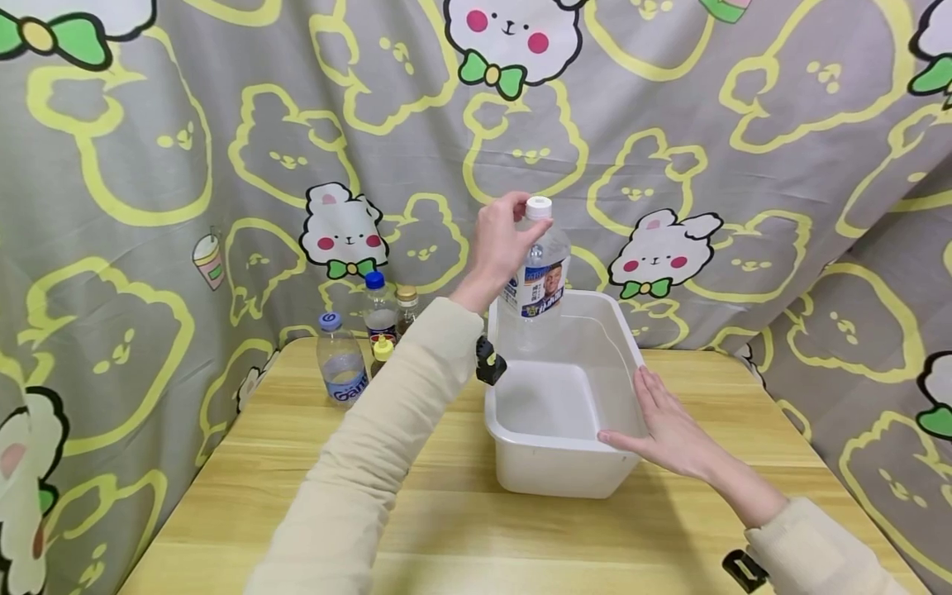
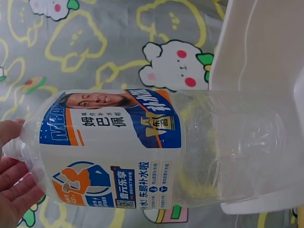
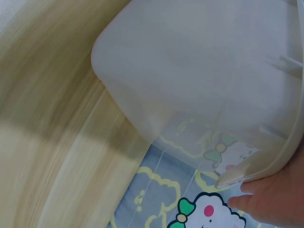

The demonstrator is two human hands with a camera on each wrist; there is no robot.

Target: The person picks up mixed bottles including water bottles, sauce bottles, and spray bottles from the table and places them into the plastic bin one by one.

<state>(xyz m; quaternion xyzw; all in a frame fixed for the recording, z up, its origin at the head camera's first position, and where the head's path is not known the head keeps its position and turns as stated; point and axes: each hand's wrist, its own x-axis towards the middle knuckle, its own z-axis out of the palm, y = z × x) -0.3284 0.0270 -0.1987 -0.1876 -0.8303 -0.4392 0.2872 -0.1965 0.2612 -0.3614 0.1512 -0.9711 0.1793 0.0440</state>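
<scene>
My left hand pinches a large clear plastic bottle by the neck, just under its white cap. Upright over the back part of a white plastic basin, the bottle has its lower end overlapping the basin's inside. Its blue, white and orange label faces the left wrist camera. My right hand rests on the basin's near right corner, fingers straight along the right rim and thumb on the front rim. The right wrist view shows the basin's outer wall with fingers at its rim.
Left of the basin stand a bottle with a light purple cap, a blue-capped bottle, a gold-capped bottle and a yellow-topped one. A patterned curtain hangs behind the wooden table.
</scene>
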